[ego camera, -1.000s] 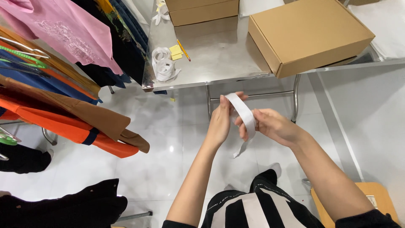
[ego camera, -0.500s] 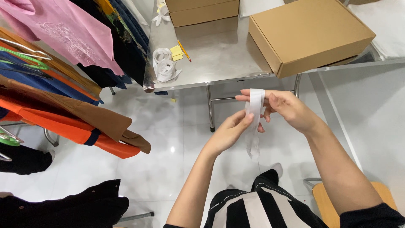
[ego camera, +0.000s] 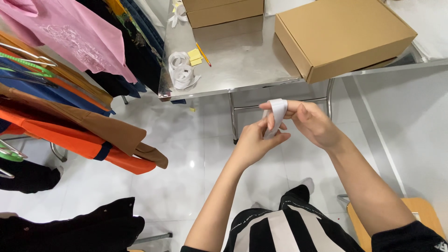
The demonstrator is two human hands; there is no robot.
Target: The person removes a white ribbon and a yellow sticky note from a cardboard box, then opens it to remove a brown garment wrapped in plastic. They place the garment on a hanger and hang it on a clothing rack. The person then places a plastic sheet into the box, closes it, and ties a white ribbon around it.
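Left hand: I see my left hand point(ego camera: 254, 142) pinching the lower end of a white strip point(ego camera: 276, 116), thumb and fingers closed on it
Right hand: my right hand point(ego camera: 311, 123) is grasping the same strip, which loops over its extended fingers near the top
Strip position: held in the air between both hands, in front of my chest and above the white floor point(ego camera: 186, 140), touching nothing else
Beyond the hands: a steel worktop point(ego camera: 242, 56) with a closed cardboard box point(ego camera: 343, 35), a pile of white strips point(ego camera: 181, 72), yellow notes point(ego camera: 194, 56) and a pencil point(ego camera: 203, 53)
Left of the hands: hanging garments point(ego camera: 70, 93) on a rack, well apart from the strip
Risk, slipping: I judge the loop sits loosely on the fingers, so a slack pinch could let the strip fall to the floor
Risk, twisting: if the strip is sticky, which I cannot tell, the two runs could touch and cling together
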